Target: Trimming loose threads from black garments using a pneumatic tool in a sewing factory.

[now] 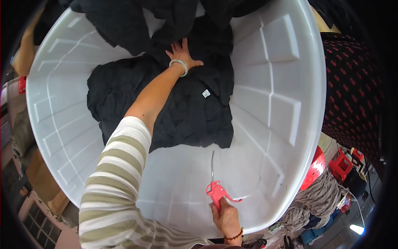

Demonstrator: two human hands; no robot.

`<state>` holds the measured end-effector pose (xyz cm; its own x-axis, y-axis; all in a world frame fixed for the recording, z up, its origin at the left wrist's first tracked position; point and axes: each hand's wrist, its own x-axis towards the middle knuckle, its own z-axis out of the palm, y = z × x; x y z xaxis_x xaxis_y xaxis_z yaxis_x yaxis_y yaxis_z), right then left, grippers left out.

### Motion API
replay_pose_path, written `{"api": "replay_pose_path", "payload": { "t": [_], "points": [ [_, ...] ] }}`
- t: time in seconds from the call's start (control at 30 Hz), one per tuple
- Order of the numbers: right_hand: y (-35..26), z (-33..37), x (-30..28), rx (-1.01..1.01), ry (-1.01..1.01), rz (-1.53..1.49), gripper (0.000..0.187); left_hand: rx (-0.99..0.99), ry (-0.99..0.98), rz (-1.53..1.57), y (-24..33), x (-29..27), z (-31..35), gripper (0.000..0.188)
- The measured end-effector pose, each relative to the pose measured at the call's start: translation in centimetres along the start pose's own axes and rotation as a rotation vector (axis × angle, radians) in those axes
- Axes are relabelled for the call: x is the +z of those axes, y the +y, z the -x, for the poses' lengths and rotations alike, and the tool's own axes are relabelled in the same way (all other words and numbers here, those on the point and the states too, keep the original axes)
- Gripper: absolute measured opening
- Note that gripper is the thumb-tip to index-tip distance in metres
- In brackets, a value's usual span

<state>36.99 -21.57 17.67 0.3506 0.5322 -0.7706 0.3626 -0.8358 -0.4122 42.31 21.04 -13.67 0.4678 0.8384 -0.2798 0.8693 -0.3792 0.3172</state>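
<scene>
My left hand reaches deep into a big white plastic tub and presses flat on a heap of black cloth lying at its bottom. A pale green bangle sits on that wrist, and the sleeve is striped white and olive. A small white label shows on the cloth. Near the tub's front rim my right hand grips a pink air blow gun whose thin metal nozzle points up toward the cloth.
More black cloth hangs over the tub's far rim. A person in dark cloth with red dots stands at the right. Red plastic stools and a grey pile of fabric lie lower right.
</scene>
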Motion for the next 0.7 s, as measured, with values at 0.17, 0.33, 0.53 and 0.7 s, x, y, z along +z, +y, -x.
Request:
{"api": "replay_pose_path", "payload": {
  "t": [0.17,0.33,0.53,0.7],
  "points": [
    [-0.1,-0.7,-0.7,0.057,-0.044,-0.033,0.024,-0.073,-0.070,-0.106,0.5,2.4,-3.7,0.120],
    [-0.4,-1.0,-0.1,0.055,-0.004,-0.017,0.025,-0.065,-0.162,-0.032,-1.8,3.4,-5.5,0.103],
    [-1.1,-2.2,-0.3,0.110,-0.027,-0.018,0.022,0.098,-0.385,-0.074,-6.7,0.5,1.1,0.082],
    [-0.6,-2.1,0.3,0.028,0.065,0.076,0.023,0.294,-0.678,-0.263,-14.1,-4.0,15.7,0.085]
  ]
}}
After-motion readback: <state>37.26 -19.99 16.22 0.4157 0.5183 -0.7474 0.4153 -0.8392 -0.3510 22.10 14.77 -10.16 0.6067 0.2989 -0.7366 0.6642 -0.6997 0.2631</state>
